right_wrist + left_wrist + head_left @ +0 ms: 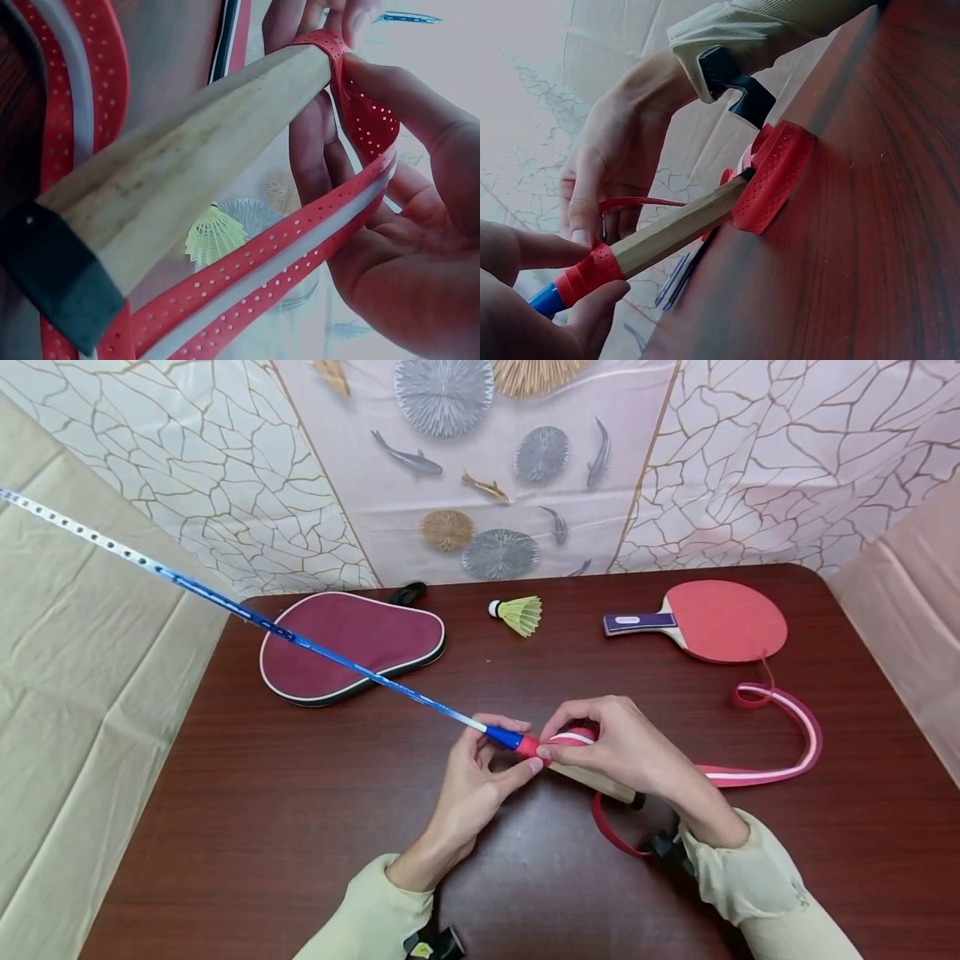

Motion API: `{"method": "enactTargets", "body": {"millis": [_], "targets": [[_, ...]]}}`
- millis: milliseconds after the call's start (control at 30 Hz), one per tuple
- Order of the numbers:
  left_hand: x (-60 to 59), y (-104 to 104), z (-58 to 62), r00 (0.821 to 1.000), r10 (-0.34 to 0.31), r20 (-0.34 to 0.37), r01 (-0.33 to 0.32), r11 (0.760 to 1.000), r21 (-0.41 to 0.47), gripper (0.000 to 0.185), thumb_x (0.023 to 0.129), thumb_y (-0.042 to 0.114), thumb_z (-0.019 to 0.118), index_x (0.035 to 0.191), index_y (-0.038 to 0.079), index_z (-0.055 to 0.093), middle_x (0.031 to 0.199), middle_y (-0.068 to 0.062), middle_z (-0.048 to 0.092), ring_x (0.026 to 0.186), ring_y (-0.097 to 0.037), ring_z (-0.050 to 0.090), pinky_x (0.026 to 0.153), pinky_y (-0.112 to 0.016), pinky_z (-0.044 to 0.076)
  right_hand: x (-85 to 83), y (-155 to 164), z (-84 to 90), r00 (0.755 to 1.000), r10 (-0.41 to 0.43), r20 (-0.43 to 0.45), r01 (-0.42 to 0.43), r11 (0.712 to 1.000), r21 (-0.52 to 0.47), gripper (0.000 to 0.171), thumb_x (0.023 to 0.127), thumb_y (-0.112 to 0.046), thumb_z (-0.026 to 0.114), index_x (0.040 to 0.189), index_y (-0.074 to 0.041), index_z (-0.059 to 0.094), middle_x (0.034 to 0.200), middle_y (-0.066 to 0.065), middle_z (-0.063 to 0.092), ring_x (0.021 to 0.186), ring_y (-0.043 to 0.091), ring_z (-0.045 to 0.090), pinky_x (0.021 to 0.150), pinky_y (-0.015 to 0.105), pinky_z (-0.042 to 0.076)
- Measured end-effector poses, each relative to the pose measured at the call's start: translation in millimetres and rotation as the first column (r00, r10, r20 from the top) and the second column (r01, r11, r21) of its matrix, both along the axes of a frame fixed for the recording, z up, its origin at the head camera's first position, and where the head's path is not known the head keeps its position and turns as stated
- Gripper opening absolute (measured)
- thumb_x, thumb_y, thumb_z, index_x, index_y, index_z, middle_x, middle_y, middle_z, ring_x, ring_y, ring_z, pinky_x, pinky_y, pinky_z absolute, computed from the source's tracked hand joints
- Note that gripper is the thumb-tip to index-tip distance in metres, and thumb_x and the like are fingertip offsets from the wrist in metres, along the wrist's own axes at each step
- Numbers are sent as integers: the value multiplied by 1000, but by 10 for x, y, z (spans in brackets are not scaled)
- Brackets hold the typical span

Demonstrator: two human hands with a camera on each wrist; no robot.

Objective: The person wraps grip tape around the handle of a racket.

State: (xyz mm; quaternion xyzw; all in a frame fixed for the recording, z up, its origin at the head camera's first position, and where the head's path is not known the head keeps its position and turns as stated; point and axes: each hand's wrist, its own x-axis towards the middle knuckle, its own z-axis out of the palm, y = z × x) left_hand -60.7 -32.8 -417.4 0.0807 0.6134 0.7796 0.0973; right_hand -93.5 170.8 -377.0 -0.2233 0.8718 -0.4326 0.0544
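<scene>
A badminton racket (360,671) with a blue shaft slants up to the left, its head edge-on. My left hand (476,781) grips it at the top of the handle, thumb and fingers round the blue cone and red wrap. Red perforated grip tape (277,247) with a white stripe is wound round the handle's upper end. In my right hand (626,743), thumb and fingers pinch this tape close to the left thumb. Bare wood of the handle (676,231) shows below the wrap, down to a black butt end (60,274). The loose tape trails to the right.
A maroon paddle case (352,639) lies at the back left, under the line of the shaft. Behind the hands is a yellow shuttlecock (517,614). A red table tennis paddle (723,621) lies at the back right, with a curl of tape (810,735) beside it on the table (262,843).
</scene>
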Motion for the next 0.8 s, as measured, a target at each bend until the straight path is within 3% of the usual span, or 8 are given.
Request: {"method": "enactTargets", "body": {"millis": [367, 800], "targets": [[-10, -16, -29, 999, 47, -23, -47, 999, -15, 42, 76, -4, 81, 108, 4, 57, 103, -16, 66, 96, -30, 65, 81, -38, 57, 14, -21, 11, 1000, 21, -8, -21, 1000, 8, 12, 80, -31, 83, 85, -31, 73, 76, -18, 67, 66, 10, 55, 57, 26, 42], [-6, -22, -7, 998, 69, -4, -69, 998, -10, 39, 75, -2, 82, 105, 6, 59, 108, -21, 68, 98, -30, 65, 77, -31, 56, 13, 44, 52, 999, 32, 33, -31, 999, -22, 6, 85, -30, 78, 89, -32, 75, 76, -16, 68, 61, 10, 51, 50, 25, 39]]}}
